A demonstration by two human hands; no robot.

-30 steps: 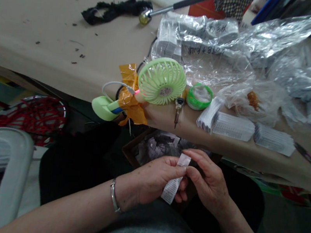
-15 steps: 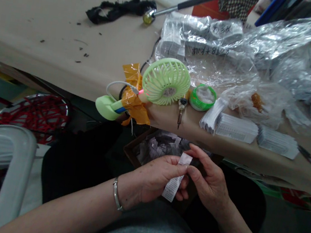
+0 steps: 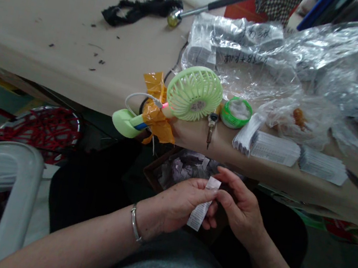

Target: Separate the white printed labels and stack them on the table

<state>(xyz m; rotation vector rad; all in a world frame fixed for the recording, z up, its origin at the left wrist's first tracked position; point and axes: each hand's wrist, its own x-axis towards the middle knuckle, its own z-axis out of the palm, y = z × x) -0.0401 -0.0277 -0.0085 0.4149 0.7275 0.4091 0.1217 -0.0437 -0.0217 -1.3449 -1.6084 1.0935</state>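
Note:
A narrow white printed label (image 3: 199, 212) is held over my lap between the thumb and curled fingers of my left hand (image 3: 181, 202). Its upper end sticks out above my left thumb, and lines of small print run down the lower part. My right hand (image 3: 243, 210) is close on the right, its thumb tip at the label's edge against my left thumb. The right index finger reaches past the label's top end, apart from the thumb. Beyond my hands, under the table edge, a cardboard box (image 3: 151, 171) contains many crumpled paper scraps (image 3: 182, 168).
On the table edge are a green fan (image 3: 195, 93) fixed with orange tape, a soldering iron tip (image 3: 210, 132), a green round tub (image 3: 236, 112) and stacked labels (image 3: 275, 148). Plastic bags (image 3: 244, 63) lie behind. A grey plastic bin (image 3: 25, 191) stands left.
The camera view has shifted slightly, so the table things appear a little further right. Both hands and the label keep nearly the same pose.

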